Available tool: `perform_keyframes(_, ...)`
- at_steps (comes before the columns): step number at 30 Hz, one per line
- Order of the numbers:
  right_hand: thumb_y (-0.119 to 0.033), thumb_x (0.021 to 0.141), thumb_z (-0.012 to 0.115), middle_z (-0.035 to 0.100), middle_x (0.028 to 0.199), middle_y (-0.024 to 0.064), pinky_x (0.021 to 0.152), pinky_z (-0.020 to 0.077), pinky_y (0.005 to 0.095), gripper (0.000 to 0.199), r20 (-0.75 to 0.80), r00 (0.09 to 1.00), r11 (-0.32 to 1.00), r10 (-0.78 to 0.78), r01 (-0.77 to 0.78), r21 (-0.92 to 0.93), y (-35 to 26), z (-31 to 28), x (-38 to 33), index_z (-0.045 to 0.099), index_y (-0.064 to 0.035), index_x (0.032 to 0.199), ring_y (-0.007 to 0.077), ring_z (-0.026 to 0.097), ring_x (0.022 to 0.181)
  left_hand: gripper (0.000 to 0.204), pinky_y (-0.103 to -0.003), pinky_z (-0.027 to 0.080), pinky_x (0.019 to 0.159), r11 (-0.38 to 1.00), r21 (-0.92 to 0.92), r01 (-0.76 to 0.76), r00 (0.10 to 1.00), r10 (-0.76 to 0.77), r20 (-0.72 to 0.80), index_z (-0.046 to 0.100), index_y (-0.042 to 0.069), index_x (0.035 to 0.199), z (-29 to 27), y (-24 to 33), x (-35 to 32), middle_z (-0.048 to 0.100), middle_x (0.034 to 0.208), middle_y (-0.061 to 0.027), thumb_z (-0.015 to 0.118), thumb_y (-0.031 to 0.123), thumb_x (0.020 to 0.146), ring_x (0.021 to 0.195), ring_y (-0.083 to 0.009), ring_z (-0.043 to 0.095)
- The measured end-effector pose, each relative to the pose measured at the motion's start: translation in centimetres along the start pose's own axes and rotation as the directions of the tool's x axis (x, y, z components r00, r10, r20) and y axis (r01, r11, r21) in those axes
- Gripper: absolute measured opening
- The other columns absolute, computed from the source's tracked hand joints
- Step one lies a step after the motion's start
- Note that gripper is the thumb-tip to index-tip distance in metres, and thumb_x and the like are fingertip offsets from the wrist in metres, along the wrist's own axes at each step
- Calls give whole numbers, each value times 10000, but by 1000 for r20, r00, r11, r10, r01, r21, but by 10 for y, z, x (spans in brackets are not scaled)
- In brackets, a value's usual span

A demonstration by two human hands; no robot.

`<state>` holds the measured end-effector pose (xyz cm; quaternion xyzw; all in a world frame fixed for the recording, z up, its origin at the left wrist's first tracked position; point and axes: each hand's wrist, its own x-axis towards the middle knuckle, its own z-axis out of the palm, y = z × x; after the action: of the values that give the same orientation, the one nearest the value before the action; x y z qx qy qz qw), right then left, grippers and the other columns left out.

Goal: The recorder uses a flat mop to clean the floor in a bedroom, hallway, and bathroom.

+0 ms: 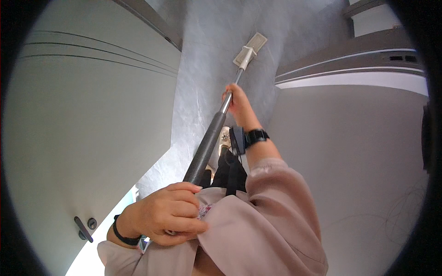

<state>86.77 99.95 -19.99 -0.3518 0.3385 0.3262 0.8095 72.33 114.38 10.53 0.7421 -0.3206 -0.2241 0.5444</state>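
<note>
A flat mop (205,147) with a dark grip and a metal pole slants away from my body. Its pale rectangular head (260,42) lies on the grey marbled floor at the far end. My left hand (172,212) is wrapped round the top of the dark grip, close to my waist. Farther down, my right hand (235,97) closes round the metal part of the pole. A black watch-like device (251,138) is strapped to my right wrist, and a black band (123,232) circles the left one.
A grey door (101,119) with a dark handle (83,229) stands on the left. On the right are a pale wall (340,152) and a dark door frame (350,57). Grey floor (207,41) runs between them. My shoe (224,137) is under the pole.
</note>
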Motion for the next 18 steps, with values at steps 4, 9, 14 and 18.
perform_keyframes(4, -191, 710, 488, 364, 446, 21, 289, 271, 266, 156, -49, 990, 988, 131, -134, -74, 29, 28, -64, 392, -90, 640, 129, 321, 301, 287, -387, 395, 771, 977, -209, 36, 965, -89, -248, 602, 65, 795, -13, 39, -50, 534, 642, -47, 640, 69, 510, 688, -200, 529)
perform_keyframes(9, -149, 747, 452, 350, 501, 29, 386, 329, 264, 155, -93, 980, 976, 176, -186, -117, 97, 36, -74, 383, -64, 636, 138, 334, 377, 207, -440, 396, 799, 926, -195, 322, 602, -359, -713, 550, 32, 701, 29, 41, -147, 554, 676, -76, 562, 18, 495, 702, -235, 555)
perform_keyframes(14, -198, 778, 502, 386, 534, 24, 400, 369, 247, 178, 13, 930, 914, 367, -358, -193, 223, 79, -134, 446, -62, 676, 131, 418, 444, 239, -406, 428, 775, 827, -274, 491, 55, -343, -938, 502, -26, 793, 79, 96, -290, 508, 668, -93, 519, -34, 555, 663, -195, 509)
perform_keyframes(18, -195, 762, 534, 474, 575, 47, 391, 380, 253, 166, 76, 790, 772, 608, -566, -290, 332, 101, -187, 483, -69, 667, 130, 463, 472, 343, -252, 403, 608, 677, -364, 639, -331, -185, -925, 463, -15, 1045, 158, 147, -425, 462, 646, -23, 462, 25, 704, 624, -113, 442)
